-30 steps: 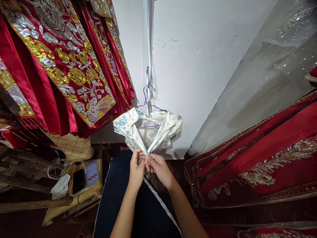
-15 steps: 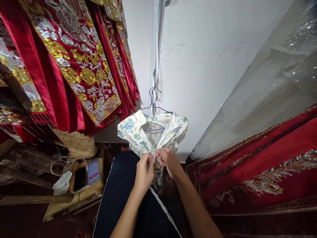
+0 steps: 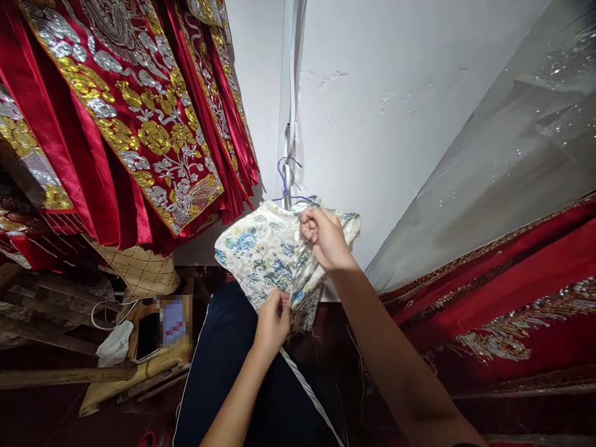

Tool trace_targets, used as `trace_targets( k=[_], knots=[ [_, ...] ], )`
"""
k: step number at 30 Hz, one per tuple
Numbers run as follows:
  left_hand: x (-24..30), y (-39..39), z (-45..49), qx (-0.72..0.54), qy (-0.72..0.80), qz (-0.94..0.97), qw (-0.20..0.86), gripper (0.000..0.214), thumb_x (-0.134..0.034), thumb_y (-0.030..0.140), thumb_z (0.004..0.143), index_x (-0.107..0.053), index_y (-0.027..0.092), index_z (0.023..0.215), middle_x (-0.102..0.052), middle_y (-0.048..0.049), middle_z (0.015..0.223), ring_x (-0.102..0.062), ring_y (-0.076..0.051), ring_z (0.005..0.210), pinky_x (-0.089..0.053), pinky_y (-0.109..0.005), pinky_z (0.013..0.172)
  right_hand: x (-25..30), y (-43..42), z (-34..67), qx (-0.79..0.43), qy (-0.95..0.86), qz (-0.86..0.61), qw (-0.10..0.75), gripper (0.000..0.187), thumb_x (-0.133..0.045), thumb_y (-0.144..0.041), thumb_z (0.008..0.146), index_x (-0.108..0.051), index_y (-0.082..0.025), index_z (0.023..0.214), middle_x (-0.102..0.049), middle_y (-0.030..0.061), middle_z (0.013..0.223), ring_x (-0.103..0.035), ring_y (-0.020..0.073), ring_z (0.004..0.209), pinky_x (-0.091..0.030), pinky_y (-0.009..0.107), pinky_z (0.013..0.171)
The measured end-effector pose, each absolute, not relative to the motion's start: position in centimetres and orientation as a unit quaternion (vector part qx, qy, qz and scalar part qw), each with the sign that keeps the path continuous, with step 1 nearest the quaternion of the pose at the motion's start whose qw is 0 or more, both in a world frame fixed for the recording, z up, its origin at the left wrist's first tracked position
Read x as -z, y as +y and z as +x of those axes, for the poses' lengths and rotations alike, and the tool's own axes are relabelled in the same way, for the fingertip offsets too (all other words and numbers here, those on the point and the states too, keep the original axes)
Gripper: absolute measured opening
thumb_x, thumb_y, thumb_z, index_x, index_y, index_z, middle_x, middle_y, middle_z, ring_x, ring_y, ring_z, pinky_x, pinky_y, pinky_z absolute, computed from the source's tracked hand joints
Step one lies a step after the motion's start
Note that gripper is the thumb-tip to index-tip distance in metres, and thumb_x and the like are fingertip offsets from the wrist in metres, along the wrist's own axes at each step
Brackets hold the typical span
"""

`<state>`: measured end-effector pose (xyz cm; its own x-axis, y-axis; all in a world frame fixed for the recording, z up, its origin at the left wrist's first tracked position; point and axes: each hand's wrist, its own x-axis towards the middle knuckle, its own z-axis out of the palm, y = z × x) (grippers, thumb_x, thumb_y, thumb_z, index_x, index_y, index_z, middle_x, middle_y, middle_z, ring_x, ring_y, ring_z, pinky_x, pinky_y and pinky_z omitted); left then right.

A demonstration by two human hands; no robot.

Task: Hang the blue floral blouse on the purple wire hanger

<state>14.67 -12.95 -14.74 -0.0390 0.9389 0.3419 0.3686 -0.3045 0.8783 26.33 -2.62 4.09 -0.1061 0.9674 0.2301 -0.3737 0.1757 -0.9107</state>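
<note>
A short-sleeved white dress (image 3: 261, 248) with blue, green and yellow flowers hangs on a purple wire hanger (image 3: 283, 177) in front of me. My left hand (image 3: 274, 316) pinches the cloth low on its front, at the foot of a straight line where the two edges meet. Near the neckline, my right hand (image 3: 323, 236) is closed at the upper end of that line. Whatever lies between its fingertips is hidden. Below it the front edges lie together, and the right side of the dress is partly covered by this hand.
Red costumes (image 3: 158, 136) with gold and silver embroidery hang at the left. A clear plastic cover (image 3: 465, 180) and red beaded cloth (image 3: 503, 292) line the right. A phone (image 3: 148, 335) lies on a bamboo stool (image 3: 174, 360). The white wall (image 3: 372, 143) stands behind the dress.
My right hand has moved up from beside my left hand to the neckline. The V-shaped front opening has closed beneath it. My left hand keeps its pinch in about the same place.
</note>
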Motion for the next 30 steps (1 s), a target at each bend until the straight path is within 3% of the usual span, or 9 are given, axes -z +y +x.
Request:
trace_targets(
  k=[3, 8, 11, 15, 20, 23, 26, 28, 30],
  knots=[
    [11.9, -11.9, 13.5, -0.529, 0.490, 0.631, 0.285, 0.017, -0.055, 0.024, 0.095, -0.064, 0.019, 0.107, -0.068, -0.0072, 0.097, -0.065, -0.021, 0.092, -0.049, -0.033, 0.083, -3.4, -3.7, 26.6, -0.540, -0.530, -0.329, 0.566, 0.018, -0.056, -0.026, 0.079, -0.056, -0.017, 0.064, -0.047, -0.0045, 0.044, -0.039, 0.0049, 0.038, -0.021, 0.016, 0.038],
    [1.7, -8.7, 11.3, -0.592, 0.404, 0.675, 0.175, 0.041, -0.051, 0.027, 0.099, -0.050, 0.024, 0.140, -0.067, -0.0086, 0.114, -0.064, -0.019, 0.102, -0.049, -0.034, 0.092, -3.7, -5.4, 26.5, -0.489, -0.620, -0.342, 0.509, 0.021, -0.049, -0.022, 0.082, -0.059, -0.016, 0.064, -0.051, -0.0030, 0.042, -0.041, 0.0064, 0.037, -0.028, 0.018, 0.042],
    [-3.0, -6.8, 10.8, -0.540, 0.392, 0.738, 0.102, 0.024, -0.051, 0.027, 0.099, -0.066, 0.021, 0.116, -0.069, -0.0074, 0.105, -0.063, -0.019, 0.095, -0.048, -0.031, 0.086, -4.3, -5.8, 26.5, -0.480, -0.628, -0.350, 0.502, 0.020, -0.050, -0.022, 0.082, -0.060, -0.016, 0.067, -0.051, -0.0035, 0.042, -0.042, 0.0075, 0.038, -0.029, 0.019, 0.042],
    [-4.7, -6.2, 11.3, -0.512, 0.375, 0.770, 0.070, 0.016, -0.054, 0.027, 0.097, -0.067, 0.017, 0.092, -0.069, -0.0060, 0.092, -0.062, -0.018, 0.086, -0.047, -0.029, 0.080, -2.9, -4.6, 26.5, -0.449, -0.627, -0.351, 0.532, 0.018, -0.050, -0.023, 0.081, -0.059, -0.017, 0.066, -0.050, -0.0046, 0.042, -0.043, 0.0082, 0.039, -0.028, 0.020, 0.042],
    [-4.2, -6.6, 9.4, -0.683, 0.387, 0.605, 0.130, 0.019, -0.058, 0.034, 0.095, -0.067, 0.017, 0.095, -0.067, -0.0037, 0.088, -0.061, -0.016, 0.082, -0.047, -0.026, 0.075, 3.2, -3.1, 26.0, -0.463, -0.642, -0.410, 0.454, 0.020, -0.050, -0.023, 0.079, -0.056, -0.019, 0.060, -0.050, -0.0043, 0.041, -0.044, 0.0098, 0.040, -0.032, 0.022, 0.045],
    [-2.9, -6.6, 5.5, -0.800, 0.346, 0.418, 0.255, 0.014, -0.064, 0.032, 0.090, -0.065, 0.018, 0.093, -0.066, -0.0030, 0.091, -0.063, -0.015, 0.086, -0.049, -0.025, 0.080, 6.4, -4.0, 26.2, -0.486, -0.630, -0.434, 0.424, 0.022, -0.050, -0.025, 0.079, -0.054, -0.019, 0.058, -0.050, -0.0039, 0.042, -0.044, 0.0103, 0.042, -0.033, 0.023, 0.048],
    [0.1, -7.2, 1.8, -0.819, 0.288, 0.246, 0.430, 0.016, -0.046, 0.024, 0.097, -0.061, 0.018, 0.093, -0.067, -0.0059, 0.093, -0.064, -0.017, 0.094, -0.051, -0.033, 0.092, 8.0, -6.3, 26.1, -0.515, -0.619, -0.404, 0.434, 0.023, -0.047, -0.025, 0.081, -0.054, -0.020, 0.059, -0.049, -0.0042, 0.043, -0.042, 0.0103, 0.044, -0.031, 0.023, 0.049],
    [3.2, -7.8, 0.7, -0.813, 0.293, 0.197, 0.462, 0.028, -0.032, 0.019, 0.098, -0.060, 0.018, 0.096, -0.068, -0.0090, 0.097, -0.065, -0.019, 0.099, -0.052, -0.040, 0.094, 8.4, -7.8, 25.6, -0.537, -0.602, -0.382, 0.451, 0.023, -0.047, -0.025, 0.082, -0.054, -0.020, 0.060, -0.047, -0.0045, 0.044, -0.041, 0.0105, 0.044, -0.030, 0.023, 0.049],
    [6.8, -8.6, 1.1, -0.825, 0.285, 0.090, 0.479, 0.027, -0.033, 0.019, 0.094, -0.060, 0.017, 0.097, -0.070, -0.0095, 0.097, -0.066, -0.020, 0.097, -0.053, -0.039, 0.089, 8.8, -9.2, 25.1, -0.560, -0.568, -0.380, 0.467, 0.023, -0.047, -0.025, 0.082, -0.053, -0.020, 0.061, -0.045, -0.0048, 0.044, -0.040, 0.0104, 0.043, -0.028, 0.024, 0.048]
  ],
)
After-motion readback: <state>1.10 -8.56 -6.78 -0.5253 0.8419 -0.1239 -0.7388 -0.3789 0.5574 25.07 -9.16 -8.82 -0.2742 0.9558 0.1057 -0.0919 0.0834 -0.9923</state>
